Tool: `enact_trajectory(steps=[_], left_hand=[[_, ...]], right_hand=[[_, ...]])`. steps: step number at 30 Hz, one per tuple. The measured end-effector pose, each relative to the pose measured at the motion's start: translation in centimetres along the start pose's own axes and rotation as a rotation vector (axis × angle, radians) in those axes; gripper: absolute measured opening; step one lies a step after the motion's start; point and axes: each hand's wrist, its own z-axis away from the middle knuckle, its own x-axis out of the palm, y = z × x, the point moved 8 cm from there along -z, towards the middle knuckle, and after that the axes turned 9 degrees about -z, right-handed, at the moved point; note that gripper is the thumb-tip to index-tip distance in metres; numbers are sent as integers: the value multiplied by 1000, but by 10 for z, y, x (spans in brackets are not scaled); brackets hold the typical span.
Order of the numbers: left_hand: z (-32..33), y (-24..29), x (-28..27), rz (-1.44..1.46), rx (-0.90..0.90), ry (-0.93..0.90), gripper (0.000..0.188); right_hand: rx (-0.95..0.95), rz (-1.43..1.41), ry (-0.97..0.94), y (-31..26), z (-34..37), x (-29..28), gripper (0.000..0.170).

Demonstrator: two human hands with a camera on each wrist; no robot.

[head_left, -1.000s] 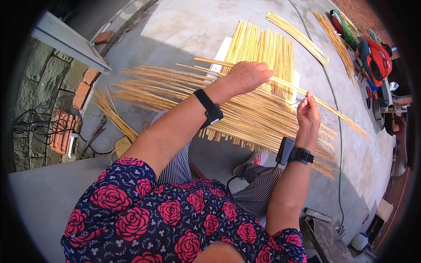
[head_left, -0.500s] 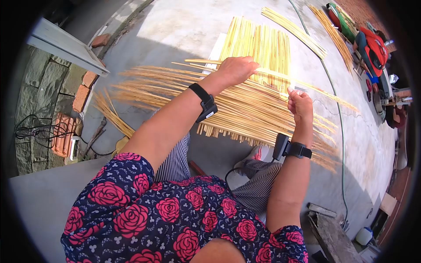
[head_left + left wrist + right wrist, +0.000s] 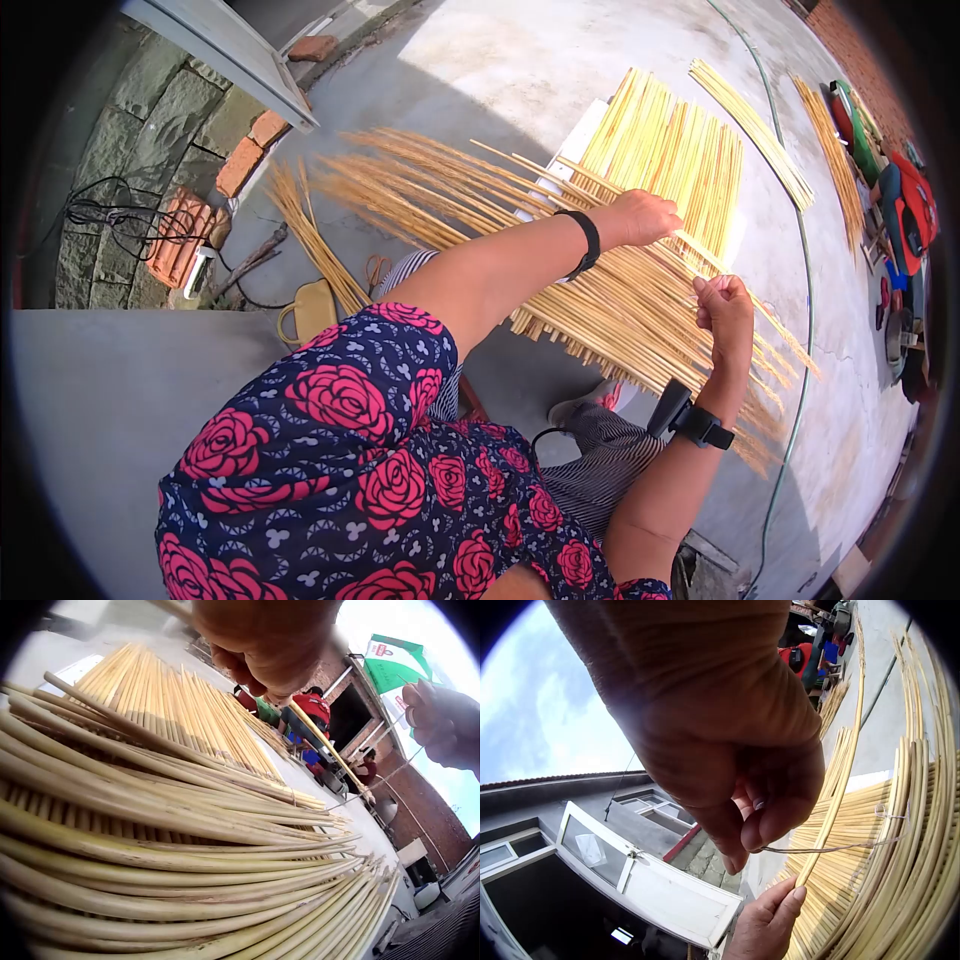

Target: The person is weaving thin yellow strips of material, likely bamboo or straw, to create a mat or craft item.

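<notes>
1. My left hand [image 3: 640, 218] has its grip closed round one long stalk [image 3: 840, 789], thumb laid along it; the head view has that hand above the upper side of the crosswise stalks [image 3: 600, 300].
2. My right hand [image 3: 725, 305] has its grip drawn to a pinch, thumb and fingertips together on a thin string [image 3: 855, 847]. It is up near the feathery ends of the stalks, apart from the left hand.
3. From the pinch, the string runs to the crosswise stalks. On my right wrist view it crosses the held stalk; I can't tell whether the two touch.
4. The crosswise stalks lie side by side in a broad layer, over the near part of a paler set of stalks [image 3: 660, 140] running away from me. Part of a white board [image 3: 597, 112] shows beside the paler set.
5. Beyond, on the concrete ground [image 3: 480, 70], I see a narrow bundle [image 3: 755, 135], with a green hose [image 3: 802, 290] passing by its near end.
6. Off to my left are another small bundle [image 3: 320, 240], a pair of scissors [image 3: 377, 268] and a yellow pouch-like item [image 3: 315, 308]; I can't make out what that last one is.
</notes>
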Motion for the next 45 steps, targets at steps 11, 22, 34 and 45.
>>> enact_trajectory(steps=[11, 22, 34, 45], left_hand=[[-8, -13, 54, 98, 18, 120, 14], [-3, -22, 72, 117, 48, 145, 14], [-2, -29, 93, 58, 34, -12, 20], [-1, -24, 82, 70, 49, 13, 18]], right_hand=[[48, -4, -103, -1, -2, 29, 21], [73, 19, -92, 6, -10, 28, 18], [109, 200, -169, 22, -10, 42, 18], [-27, 515, -132, 21, -12, 48, 36]])
